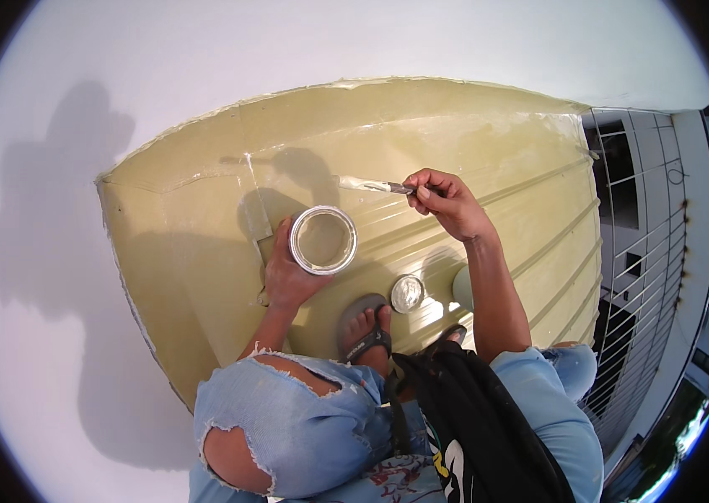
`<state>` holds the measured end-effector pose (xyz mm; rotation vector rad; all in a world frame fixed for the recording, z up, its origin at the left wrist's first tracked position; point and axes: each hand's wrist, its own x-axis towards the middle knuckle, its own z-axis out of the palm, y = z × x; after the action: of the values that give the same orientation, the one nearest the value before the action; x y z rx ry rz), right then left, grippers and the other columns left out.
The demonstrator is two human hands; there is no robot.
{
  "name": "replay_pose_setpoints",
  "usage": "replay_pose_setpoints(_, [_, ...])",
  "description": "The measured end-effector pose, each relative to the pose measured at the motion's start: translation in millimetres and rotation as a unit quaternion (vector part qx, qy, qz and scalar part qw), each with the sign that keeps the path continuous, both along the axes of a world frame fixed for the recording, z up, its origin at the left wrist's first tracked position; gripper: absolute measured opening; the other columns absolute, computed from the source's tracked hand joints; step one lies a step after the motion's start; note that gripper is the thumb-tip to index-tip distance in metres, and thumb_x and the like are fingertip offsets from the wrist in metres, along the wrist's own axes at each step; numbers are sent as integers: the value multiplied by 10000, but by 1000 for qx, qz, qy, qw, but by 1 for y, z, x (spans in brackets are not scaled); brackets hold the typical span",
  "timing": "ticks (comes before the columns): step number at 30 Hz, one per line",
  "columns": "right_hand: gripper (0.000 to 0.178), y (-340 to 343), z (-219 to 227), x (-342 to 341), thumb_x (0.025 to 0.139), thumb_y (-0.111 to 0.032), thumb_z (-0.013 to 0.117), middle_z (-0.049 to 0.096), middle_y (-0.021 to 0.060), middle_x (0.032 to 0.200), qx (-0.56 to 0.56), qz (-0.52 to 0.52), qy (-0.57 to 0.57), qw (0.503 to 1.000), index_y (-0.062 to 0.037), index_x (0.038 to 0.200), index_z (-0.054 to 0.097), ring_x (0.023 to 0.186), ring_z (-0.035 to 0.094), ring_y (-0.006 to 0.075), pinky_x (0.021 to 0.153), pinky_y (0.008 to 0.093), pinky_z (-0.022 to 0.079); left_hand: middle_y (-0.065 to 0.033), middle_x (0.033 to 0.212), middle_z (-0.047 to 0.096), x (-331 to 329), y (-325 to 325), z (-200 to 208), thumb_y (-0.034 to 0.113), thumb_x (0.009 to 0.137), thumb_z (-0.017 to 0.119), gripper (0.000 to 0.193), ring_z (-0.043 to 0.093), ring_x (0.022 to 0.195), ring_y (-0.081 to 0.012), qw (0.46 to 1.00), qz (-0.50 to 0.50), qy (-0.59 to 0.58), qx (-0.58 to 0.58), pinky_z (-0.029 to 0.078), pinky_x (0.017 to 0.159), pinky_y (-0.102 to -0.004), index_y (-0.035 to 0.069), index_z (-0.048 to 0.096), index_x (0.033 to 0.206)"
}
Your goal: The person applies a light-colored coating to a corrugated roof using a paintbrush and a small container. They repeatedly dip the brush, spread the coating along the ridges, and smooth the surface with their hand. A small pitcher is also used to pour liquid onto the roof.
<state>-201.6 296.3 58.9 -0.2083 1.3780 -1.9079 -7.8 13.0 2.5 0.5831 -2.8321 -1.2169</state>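
My left hand (284,275) is wrapped round the side of an open metal paint can (323,241), whose inside shows a beige coating. In my right hand (448,203) is the dark handle of a paintbrush (369,184), pinched between thumb and fingers. Its bristles are coated in pale cream paint and point left, above the ridged yellow-beige roof panel (489,159) and apart from the can. A round lid (407,293) smeared with pale paint lies on the panel beside my sandalled foot (365,331).
White walls (287,42) border the panel at the far side and left, with a rough sealed edge along the join. A metal grille (648,243) runs along the right, with a drop beyond it. Partly behind my right forearm stands a pale green round thing (462,289).
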Motion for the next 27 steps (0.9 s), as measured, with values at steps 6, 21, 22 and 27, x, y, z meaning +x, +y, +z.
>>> replay_pose_setpoints(6, [188, 3, -39, 18, 1107, -237, 595, 659, -2, 983, -113, -120, -84, 983, -90, 1216, 636, 819, 522, 79, 738, 254, 414, -230, 1475, 576, 0, 1, -10, 330, 554, 1002, 1201, 643, 1278, -397, 998, -15, 59, -18, 566, 1034, -460, 6, 396, 1538])
replay_pose_setpoints(21, [233, -142, -157, -27, 1125, -169, 522, 596, 85, 1251, 1, -337, -11, 941, -72, 1330, 466, 1103, 669, 219, 933, 399, 609, -208, 1393, 631, 2, 3, -8, 360, 596, 1004, 1170, 669, 1232, -386, 996, -24, 68, -47, 575, 1017, -449, 3, 393, 1528])
replay_pose_setpoints(22, [228, -143, -155, -28, 1125, -173, 523, 595, 75, 1239, 12, -344, -26, 938, -71, 1323, 476, 1103, 669, 218, 934, 401, 608, -209, 1394, 630, 2, 3, -10, 366, 597, 1006, 1176, 669, 1232, -386, 996, -26, 71, -45, 575, 1018, -447, 2, 388, 1529])
replay_pose_setpoints(27, [229, -112, -122, -16, 1136, -196, 506, 601, 34, 1172, 24, -219, 15, 975, -67, 1322, 544, 1025, 647, 150, 914, 349, 578, -202, 1399, 628, -1, 2, -10, 374, 590, 1010, 1187, 672, 1232, -381, 992, -39, 110, -50, 578, 1012, -444, 12, 382, 1530])
